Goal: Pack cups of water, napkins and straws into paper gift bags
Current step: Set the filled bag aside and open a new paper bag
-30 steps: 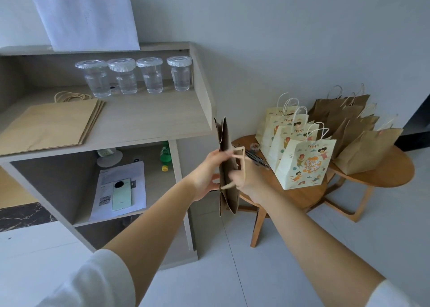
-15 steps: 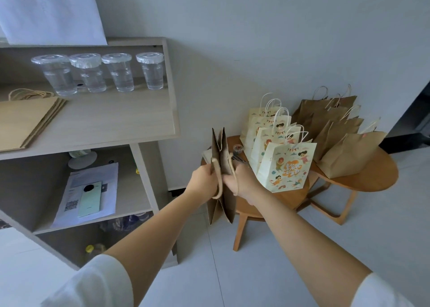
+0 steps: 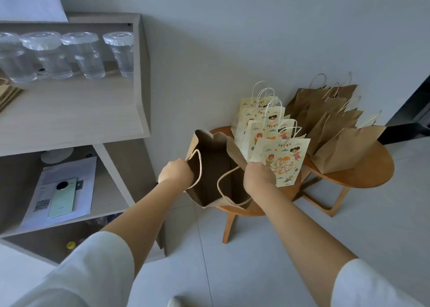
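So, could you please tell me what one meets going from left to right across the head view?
Lidded cups of water on the shelf → left hand → open brown bag held by that hand → printed gift bags → plain brown bags on the right-hand round table.

Fingers of the left hand and right hand are vanishing over the rim of the open brown bag, and only the backs of the hands are showing. The bag's dark inside is giving nothing away, and its body is covering much of the round tabletop behind it. Just right of the bag, the lettering on the front printed bag is blurring past reading. Far left of the bag, the picture's edge is cutting through the end cup and a stack of flat bags. Lower left, a yellow-capped item is showing too small to name.
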The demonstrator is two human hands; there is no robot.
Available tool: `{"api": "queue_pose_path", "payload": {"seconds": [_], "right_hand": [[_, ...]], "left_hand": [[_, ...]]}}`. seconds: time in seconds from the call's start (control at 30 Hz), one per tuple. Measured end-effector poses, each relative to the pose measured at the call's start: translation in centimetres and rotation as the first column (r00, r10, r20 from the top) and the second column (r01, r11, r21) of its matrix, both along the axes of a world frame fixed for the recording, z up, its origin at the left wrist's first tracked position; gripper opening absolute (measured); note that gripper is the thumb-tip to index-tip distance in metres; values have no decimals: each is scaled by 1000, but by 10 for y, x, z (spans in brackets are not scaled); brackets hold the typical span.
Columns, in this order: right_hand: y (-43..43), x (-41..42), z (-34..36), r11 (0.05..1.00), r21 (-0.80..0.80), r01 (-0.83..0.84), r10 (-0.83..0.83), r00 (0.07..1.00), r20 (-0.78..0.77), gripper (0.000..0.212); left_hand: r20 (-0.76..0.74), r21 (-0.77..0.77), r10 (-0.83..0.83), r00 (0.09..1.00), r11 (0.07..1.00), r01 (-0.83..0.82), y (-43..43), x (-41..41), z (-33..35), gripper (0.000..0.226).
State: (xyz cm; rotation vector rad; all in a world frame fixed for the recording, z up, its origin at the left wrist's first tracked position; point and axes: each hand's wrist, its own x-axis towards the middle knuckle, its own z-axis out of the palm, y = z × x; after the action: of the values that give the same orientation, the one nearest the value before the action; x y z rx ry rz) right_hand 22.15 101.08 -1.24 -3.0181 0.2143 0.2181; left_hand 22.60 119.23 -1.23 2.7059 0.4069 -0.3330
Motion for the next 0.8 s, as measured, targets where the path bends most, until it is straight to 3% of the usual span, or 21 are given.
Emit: {"api": "queue_pose_path", "payload": {"seconds": [0.17,0.23,0.43,0.6,0.8], "right_hand": [[-5,42,-20,961,244,127,-88,983,-162,23],[-10,67,-28,928,318,195,-131,969,-210,12],[-16,142,-54,811,405,422,-284,889,-358,1],[-20,175,-73,865,342,366,-243,904,-353,12],[-21,174,-72,899,347,268,-193,952,-237,25]], "left_hand": [[-142,-127,-53,988,991,35,-4,55,-21,7],[-153,-140,-76,985,989,55,-5,80,-33,6],[-206,-194,-169,964,973,129,-13,152,-72,14],[-227,-311,-115,967,950,40,-22,193,-87,24],[-171,-172,-158,973,977,128,-27,197,-89,20]]}}
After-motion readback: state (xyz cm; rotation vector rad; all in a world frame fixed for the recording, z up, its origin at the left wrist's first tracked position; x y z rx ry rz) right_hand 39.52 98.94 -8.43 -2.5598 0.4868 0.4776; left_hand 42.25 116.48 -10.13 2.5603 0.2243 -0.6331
